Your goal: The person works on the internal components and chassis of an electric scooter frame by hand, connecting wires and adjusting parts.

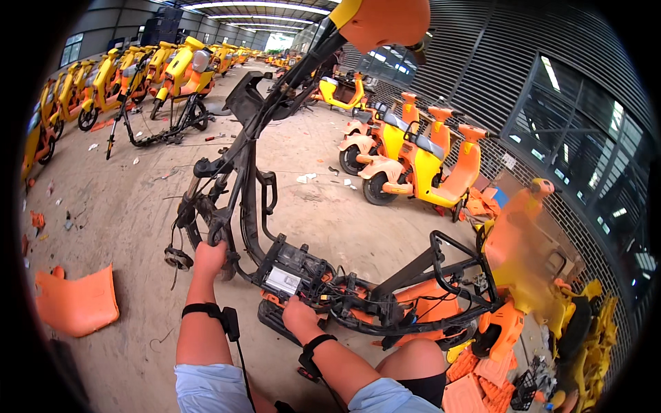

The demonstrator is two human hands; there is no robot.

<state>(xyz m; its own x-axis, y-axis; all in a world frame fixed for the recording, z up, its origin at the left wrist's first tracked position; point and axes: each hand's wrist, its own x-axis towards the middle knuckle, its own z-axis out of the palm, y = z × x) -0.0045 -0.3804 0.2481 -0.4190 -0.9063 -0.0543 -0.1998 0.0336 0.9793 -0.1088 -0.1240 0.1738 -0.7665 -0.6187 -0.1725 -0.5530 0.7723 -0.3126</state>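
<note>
A stripped black scooter frame (249,199) stands in front of me, its steering column leaning up to an orange and yellow headlight cover (385,24). My left hand (210,260) is closed around a dark part at the lower front fork (219,227); its fingers are partly hidden. Near the middle of the frame, my right hand (301,319) is curled beside a silver metal box (282,281) in the floor section. Whatever its fingers hold is too small to see. Loose cables (344,281) run behind that box toward the black rear rack (447,258).
An orange body panel (79,299) lies on the floor at left. Rows of yellow scooters (179,72) stand at the far left, and more orange and yellow scooters (434,165) at right. Removed orange and yellow panels (482,378) are heaped at near right, and small scraps (306,177) litter the concrete.
</note>
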